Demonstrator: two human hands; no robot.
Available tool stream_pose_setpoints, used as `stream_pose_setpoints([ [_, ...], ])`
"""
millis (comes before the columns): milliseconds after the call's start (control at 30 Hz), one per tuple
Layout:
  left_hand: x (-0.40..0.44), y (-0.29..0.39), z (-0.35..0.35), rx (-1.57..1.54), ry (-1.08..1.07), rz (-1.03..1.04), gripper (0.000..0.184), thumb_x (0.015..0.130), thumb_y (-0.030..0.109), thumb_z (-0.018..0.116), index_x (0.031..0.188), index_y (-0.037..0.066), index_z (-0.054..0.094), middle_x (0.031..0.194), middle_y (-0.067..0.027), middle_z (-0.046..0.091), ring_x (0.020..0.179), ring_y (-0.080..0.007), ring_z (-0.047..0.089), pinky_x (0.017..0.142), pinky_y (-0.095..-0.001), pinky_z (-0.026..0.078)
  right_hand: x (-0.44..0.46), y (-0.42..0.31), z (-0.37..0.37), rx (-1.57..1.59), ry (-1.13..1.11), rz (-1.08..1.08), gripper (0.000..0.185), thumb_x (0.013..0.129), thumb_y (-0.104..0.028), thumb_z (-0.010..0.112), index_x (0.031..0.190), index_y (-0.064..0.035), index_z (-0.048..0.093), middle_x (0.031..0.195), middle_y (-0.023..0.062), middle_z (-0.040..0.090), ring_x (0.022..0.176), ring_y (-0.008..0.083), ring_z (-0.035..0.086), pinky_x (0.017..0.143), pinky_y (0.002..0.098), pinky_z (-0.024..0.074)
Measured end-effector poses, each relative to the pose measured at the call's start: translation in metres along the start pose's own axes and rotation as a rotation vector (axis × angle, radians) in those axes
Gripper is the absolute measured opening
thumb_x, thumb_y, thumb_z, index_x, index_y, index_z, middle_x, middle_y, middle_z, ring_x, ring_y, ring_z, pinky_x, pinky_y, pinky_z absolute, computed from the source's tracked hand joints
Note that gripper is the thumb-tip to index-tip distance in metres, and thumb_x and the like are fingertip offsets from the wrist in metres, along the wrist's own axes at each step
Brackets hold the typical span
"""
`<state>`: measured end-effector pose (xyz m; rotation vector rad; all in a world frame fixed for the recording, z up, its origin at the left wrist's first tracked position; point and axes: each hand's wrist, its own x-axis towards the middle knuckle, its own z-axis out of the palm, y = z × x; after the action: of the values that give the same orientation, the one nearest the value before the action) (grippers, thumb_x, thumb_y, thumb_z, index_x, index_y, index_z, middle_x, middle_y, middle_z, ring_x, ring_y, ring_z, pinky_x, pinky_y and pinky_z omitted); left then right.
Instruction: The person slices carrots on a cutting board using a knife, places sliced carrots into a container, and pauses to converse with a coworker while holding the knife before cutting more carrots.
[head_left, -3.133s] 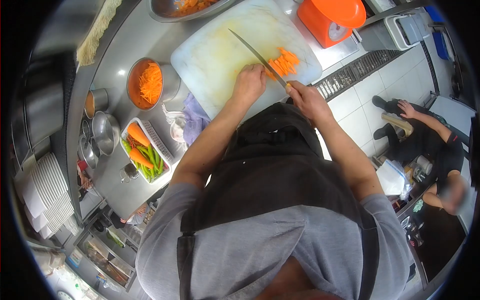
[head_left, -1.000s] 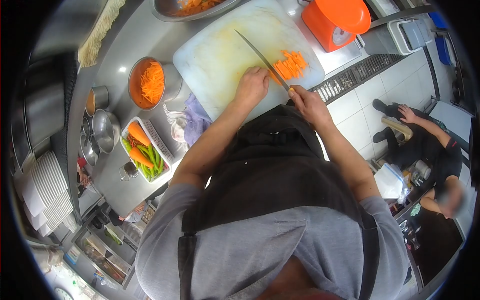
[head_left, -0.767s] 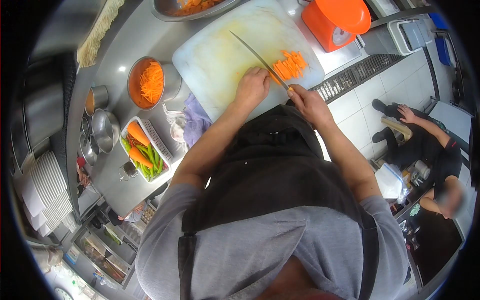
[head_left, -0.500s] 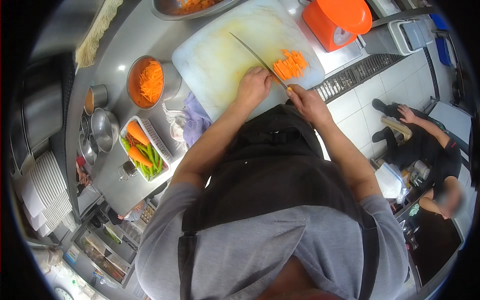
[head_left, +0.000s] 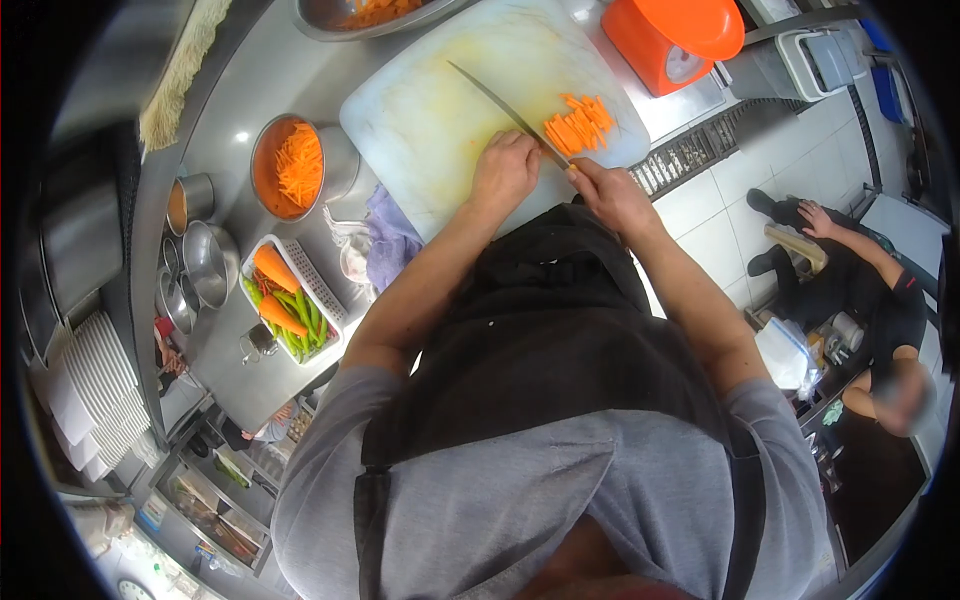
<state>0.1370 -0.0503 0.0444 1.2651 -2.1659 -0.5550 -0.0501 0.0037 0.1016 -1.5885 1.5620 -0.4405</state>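
Note:
My right hand (head_left: 615, 197) is closed around the handle of a kitchen knife (head_left: 497, 99), whose long blade slants up and left over the white cutting board (head_left: 420, 110). Beside the blade, my left hand (head_left: 505, 170) rests on the board with its fingers curled in. What lies under those fingers is hidden. Cut carrot sticks (head_left: 580, 124) lie in a pile on the board, on the other side of the knife.
A steel pot (head_left: 340, 162) of shredded carrot and a white basket (head_left: 322, 288) with carrots and green peppers stand left. A steel bowl (head_left: 430, 20) and an orange scale (head_left: 665, 45) flank the board's far end. Another person (head_left: 890, 310) sits at right.
My right hand and the knife have shifted slightly left and up. My left hand stays curled beside the blade.

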Motion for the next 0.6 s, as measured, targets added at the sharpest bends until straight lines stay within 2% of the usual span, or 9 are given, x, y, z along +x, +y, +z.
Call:
stream_pose_setpoints([
  [267, 0.005, -0.001, 0.000, -0.026, -0.029, -0.097, 0.008, 0.081, 0.008, 0.064, 0.083, 0.001, 0.064, 0.079, -0.0130, 0.063, 0.079, -0.0277, 0.062, 0.069, -0.0365, 0.050, -0.010, -0.002, -0.012, 0.107, 0.148, -0.012, 0.031, 0.093, -0.033, 0.053, 0.106, -0.0056, 0.060, 0.070, 0.0210, 0.063, 0.072, 0.0430, 0.060, 0.067, 0.0496, 0.0470],
  [333, 0.008, 0.004, -0.008, -0.368, 0.024, -0.436, 0.015, 0.086, 0.012, 0.062, 0.094, 0.000, 0.065, 0.091, -0.0141, 0.067, 0.083, -0.0239, 0.065, 0.077, -0.0334, 0.051, -0.014, -0.012, -0.027, 0.278, 0.083, 0.152, 0.036, 0.092, -0.035, 0.058, 0.110, -0.0047, 0.062, 0.066, 0.0094, 0.065, 0.062, 0.0179, 0.064, 0.061, 0.0340, 0.0501],
  [367, 0.004, -0.012, 0.001, -0.474, 0.082, -0.451, 0.024, 0.090, 0.020, 0.060, 0.104, 0.000, 0.064, 0.102, -0.0127, 0.067, 0.096, -0.0181, 0.062, 0.085, -0.0300, 0.048, -0.014, -0.008, -0.027, 0.131, 0.127, 0.126, 0.040, 0.088, -0.039, 0.062, 0.110, -0.0057, 0.063, 0.068, 0.0058, 0.066, 0.061, 0.0143, 0.062, 0.060, 0.0320, 0.0511],
  [400, 0.009, -0.005, -0.008, -0.791, 0.056, -0.639, 0.032, 0.092, 0.024, 0.058, 0.114, 0.001, 0.060, 0.113, -0.0129, 0.062, 0.104, -0.0195, 0.058, 0.090, -0.0335, 0.046, -0.018, -0.014, -0.033, 0.260, 0.120, 0.117, 0.044, 0.084, -0.043, 0.067, 0.109, -0.0068, 0.064, 0.073, 0.0069, 0.067, 0.065, 0.0148, 0.063, 0.063, 0.0325, 0.0513],
  [433, 0.003, -0.028, -0.001, -0.636, -0.040, -0.369, 0.040, 0.095, 0.030, 0.052, 0.123, 0.001, 0.054, 0.122, -0.0131, 0.057, 0.110, -0.0232, 0.054, 0.094, -0.0383, 0.044, -0.012, 0.012, -0.009, 0.182, 0.189, 0.046, 0.046, 0.081, -0.044, 0.068, 0.109, -0.0077, 0.064, 0.080, 0.0083, 0.068, 0.074, 0.0158, 0.063, 0.067, 0.0333, 0.0511],
  [467, 0.016, -0.005, -0.011, -1.303, 0.021, -0.624, 0.045, 0.097, 0.035, 0.046, 0.127, 0.001, 0.049, 0.120, -0.0125, 0.057, 0.109, -0.0252, 0.055, 0.094, -0.0410, 0.043, -0.014, -0.007, -0.027, 0.223, 0.079, 0.164, 0.048, 0.080, -0.046, 0.069, 0.108, -0.0081, 0.065, 0.085, 0.0093, 0.068, 0.081, 0.0180, 0.063, 0.071, 0.0339, 0.0508],
  [500, 0.038, 0.013, -0.026, -1.561, -0.007, -0.865, 0.051, 0.097, 0.041, 0.041, 0.126, 0.000, 0.048, 0.118, -0.0128, 0.058, 0.110, -0.0270, 0.053, 0.097, -0.0405, 0.041, -0.023, -0.033, -0.055, 0.471, -0.029, 0.162, 0.051, 0.080, -0.049, 0.068, 0.106, -0.0055, 0.064, 0.083, 0.0080, 0.067, 0.081, 0.0202, 0.063, 0.073, 0.0344, 0.0508],
  [533, 0.042, 0.002, -0.029, -1.874, -0.184, -0.712, 0.056, 0.096, 0.046, 0.041, 0.125, -0.001, 0.049, 0.119, -0.0145, 0.057, 0.112, -0.0282, 0.052, 0.098, -0.0402, 0.039, -0.009, -0.012, -0.034, 0.384, 0.148, -0.107, 0.044, 0.081, -0.042, 0.070, 0.099, -0.0024, 0.064, 0.074, 0.0070, 0.065, 0.068, 0.0185, 0.063, 0.062, 0.0328, 0.0514],
  [600, 0.058, 0.045, -0.047, -1.996, -0.299, -0.681, 0.056, 0.095, 0.048, 0.042, 0.121, -0.002, 0.050, 0.118, -0.0136, 0.058, 0.111, -0.0278, 0.053, 0.098, -0.0401, 0.039, -0.016, -0.027, -0.048, 0.799, -0.031, -0.086, 0.032, 0.081, -0.031, 0.073, 0.090, -0.0018, 0.063, 0.065, 0.0057, 0.061, 0.052, 0.0144, 0.059, 0.047, 0.0294, 0.0474],
])
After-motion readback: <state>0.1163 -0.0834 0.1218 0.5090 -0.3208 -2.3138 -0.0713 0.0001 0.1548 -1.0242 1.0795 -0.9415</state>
